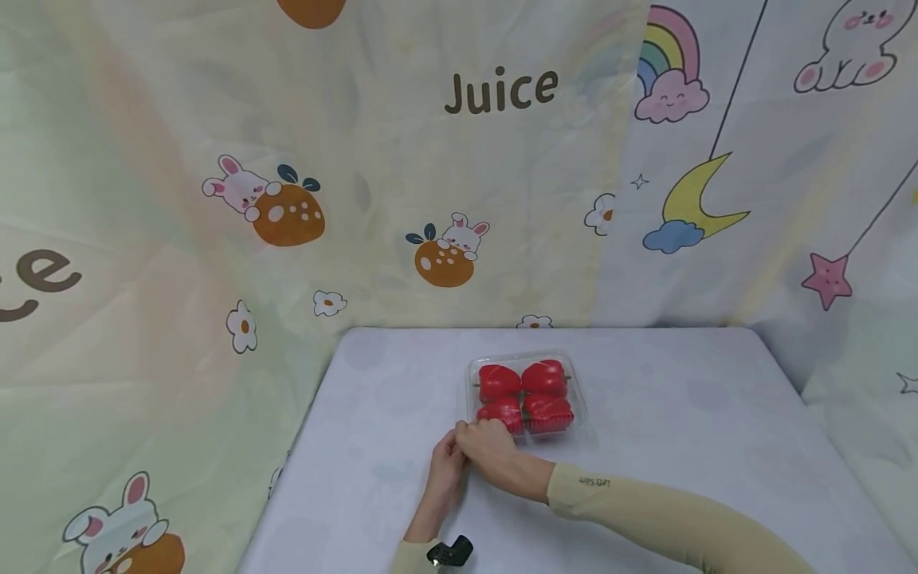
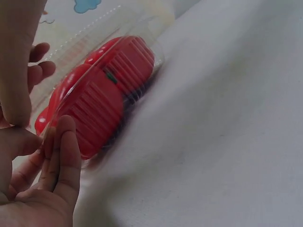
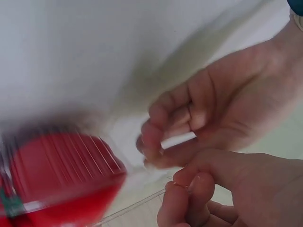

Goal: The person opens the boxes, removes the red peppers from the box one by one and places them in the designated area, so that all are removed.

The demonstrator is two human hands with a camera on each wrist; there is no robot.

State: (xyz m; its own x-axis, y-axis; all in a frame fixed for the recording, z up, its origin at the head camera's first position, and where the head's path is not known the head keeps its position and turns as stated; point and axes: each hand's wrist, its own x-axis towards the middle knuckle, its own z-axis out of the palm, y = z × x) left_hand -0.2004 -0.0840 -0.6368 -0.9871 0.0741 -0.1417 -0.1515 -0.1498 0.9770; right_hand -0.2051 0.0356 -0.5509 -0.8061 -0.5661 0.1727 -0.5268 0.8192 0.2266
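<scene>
Pinching a clear plastic container (image 1: 581, 406) at its near left corner, the left hand (image 1: 445, 464) and the right hand (image 1: 496, 451) sit side by side, touching or nearly so. The left hand has its thumb and fingers brought together at the thin clear edge; the right hand, just to its right, nips the same edge between thumb and bent forefinger, its other fingers curled in. Whether the lid is loose at that corner cannot be told.

The container stands on the white table (image 1: 660, 414), near the middle from left to right and toward the far side. Inside are four red peppers (image 1: 545, 379), two far and two near, with green stems showing; the near left one is partly hidden behind the right hand. Ribs run down the container's side wall.

The right arm reaches in from the near right in a beige sleeve (image 1: 667, 510); a black device (image 1: 452, 551) is strapped at the left wrist. Beyond the table hangs a printed backdrop (image 1: 387, 159) with rabbits, oranges and the word "Juice".
</scene>
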